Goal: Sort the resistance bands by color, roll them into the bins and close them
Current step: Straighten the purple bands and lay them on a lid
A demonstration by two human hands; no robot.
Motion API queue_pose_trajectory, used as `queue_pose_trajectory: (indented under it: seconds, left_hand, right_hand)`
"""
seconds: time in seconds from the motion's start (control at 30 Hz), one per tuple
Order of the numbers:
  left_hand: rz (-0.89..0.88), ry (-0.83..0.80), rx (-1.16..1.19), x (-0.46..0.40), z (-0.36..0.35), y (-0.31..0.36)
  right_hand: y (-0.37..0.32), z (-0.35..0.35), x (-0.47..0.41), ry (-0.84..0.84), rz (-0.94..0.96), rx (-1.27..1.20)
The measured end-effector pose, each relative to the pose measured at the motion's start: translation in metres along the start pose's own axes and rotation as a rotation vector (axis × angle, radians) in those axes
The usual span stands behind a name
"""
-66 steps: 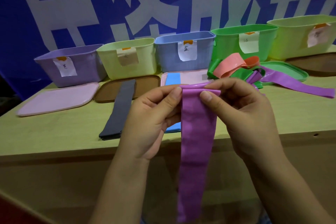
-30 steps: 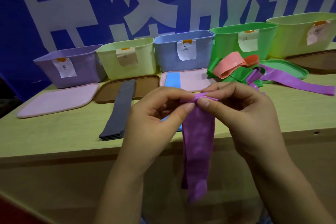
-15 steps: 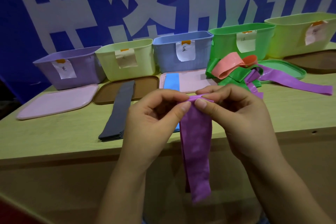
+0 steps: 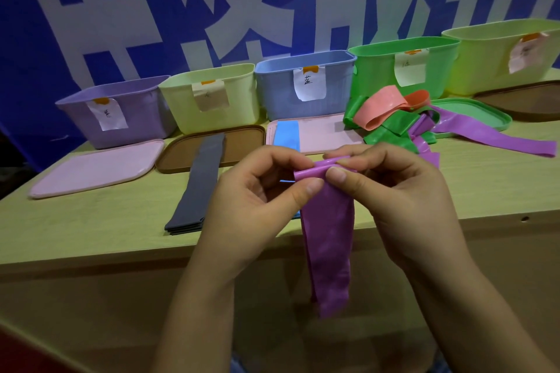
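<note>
Head view: left hand (image 4: 257, 206) and right hand (image 4: 394, 206) pinch rolled top of purple band (image 4: 328, 239), held beyond near tabletop (image 4: 91, 221) edge; tail hangs free below edge. Open bins behind: purple bin (image 4: 136, 121) far left.

Five bins (image 4: 303, 85) stand in a row at the table's (image 4: 75, 230) back, lids (image 4: 94, 168) lying before them, loose bands (image 4: 391, 121) heaped right.
</note>
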State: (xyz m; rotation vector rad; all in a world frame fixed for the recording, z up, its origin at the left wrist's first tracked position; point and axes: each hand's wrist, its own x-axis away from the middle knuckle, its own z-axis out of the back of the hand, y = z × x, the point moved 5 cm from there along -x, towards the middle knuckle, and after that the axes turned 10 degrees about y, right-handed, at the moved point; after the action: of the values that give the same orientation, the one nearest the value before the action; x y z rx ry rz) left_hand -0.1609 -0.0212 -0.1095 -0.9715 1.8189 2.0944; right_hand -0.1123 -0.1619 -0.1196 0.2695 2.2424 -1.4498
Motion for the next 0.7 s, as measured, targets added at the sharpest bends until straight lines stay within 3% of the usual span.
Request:
queue_pose_trajectory:
  seconds: [0.3, 0.53, 0.6, 0.7]
  left_hand:
    - [-0.144, 0.156, -0.055, 0.002, 0.003, 0.005]
    - [-0.169, 0.202, -0.040, 0.005, 0.005, 0.004]
    - [-0.096, 0.197, 0.077, 0.004, 0.003, 0.000]
    - [0.220, 0.089, 0.417, 0.001, -0.003, -0.012]
  right_hand:
    - [0.001, -0.001, 0.002, 0.052, 0.002, 0.001]
    - [0.003, -0.007, -0.001, -0.009, -0.149, -0.223]
    - [0.002, -0.010, -0.002, -0.032, -0.194, -0.283]
    - [-0.003, -0.012, -0.004, -0.036, -0.186, -0.280]
